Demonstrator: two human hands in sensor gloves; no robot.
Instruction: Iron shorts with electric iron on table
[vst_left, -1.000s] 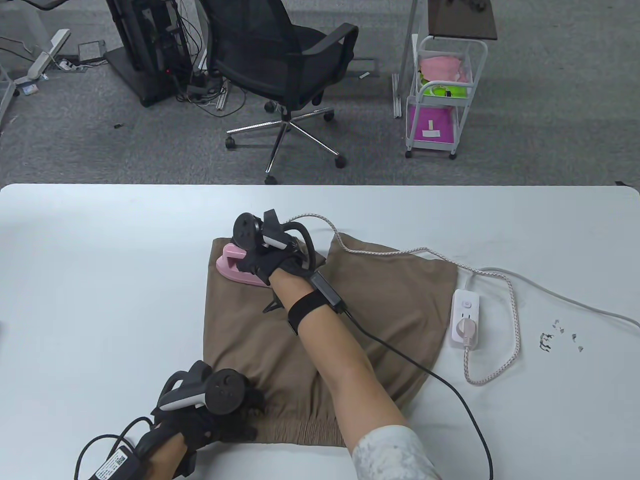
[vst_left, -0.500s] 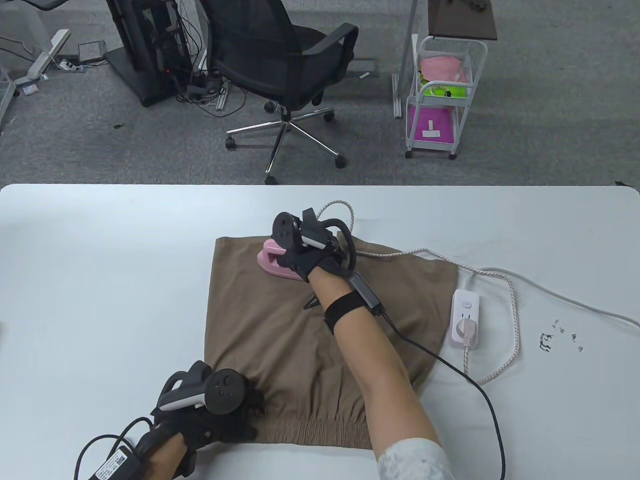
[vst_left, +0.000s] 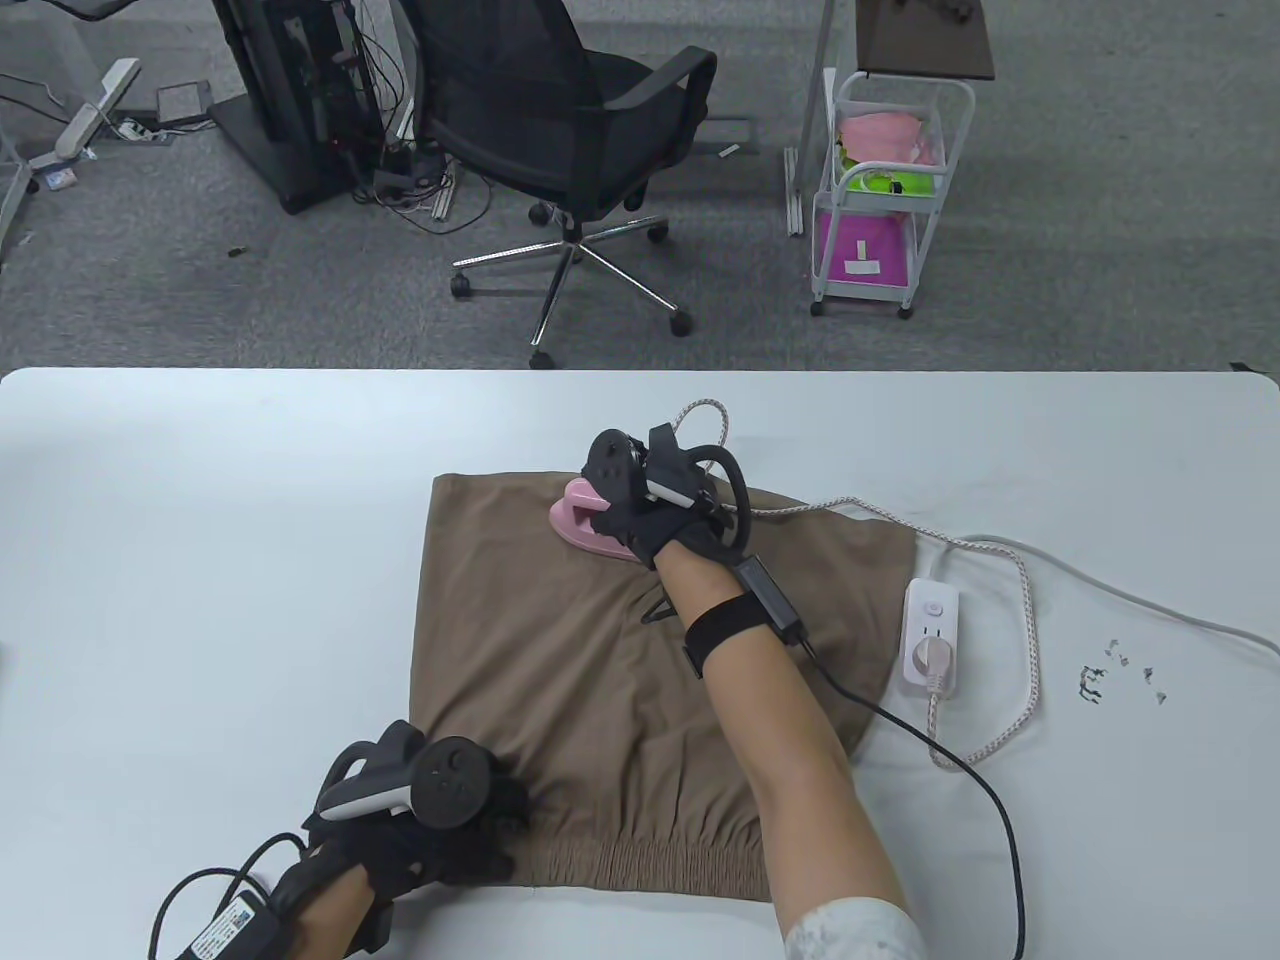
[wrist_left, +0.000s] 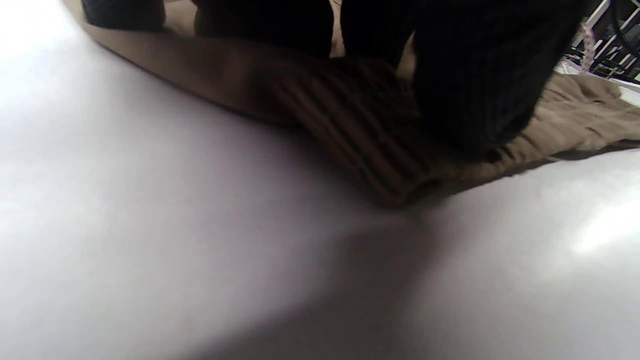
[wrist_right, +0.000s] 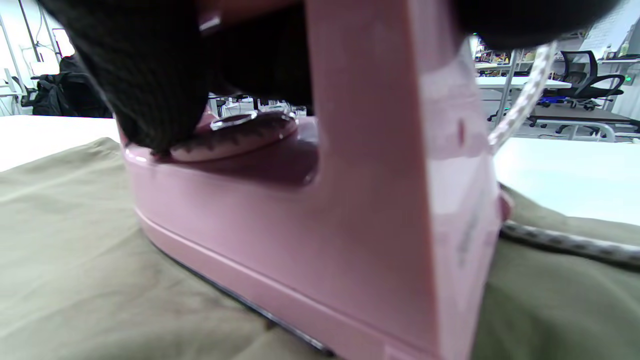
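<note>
Brown shorts lie flat on the white table, waistband toward me. My right hand grips the handle of a small pink iron that rests sole-down on the far middle of the shorts. In the right wrist view the iron fills the frame with my gloved fingers around its handle. My left hand presses on the near left corner of the waistband. In the left wrist view my fingers rest on the ribbed waistband.
The iron's braided cord runs right over the shorts to a white power strip with its plug in. Small dark bits lie at the right. A black cable trails from my right wrist. An office chair and cart stand beyond the table.
My right hand has slid the iron to the right along the far edge of the shorts, from the far left corner to the middle. The left hand has stayed put.
</note>
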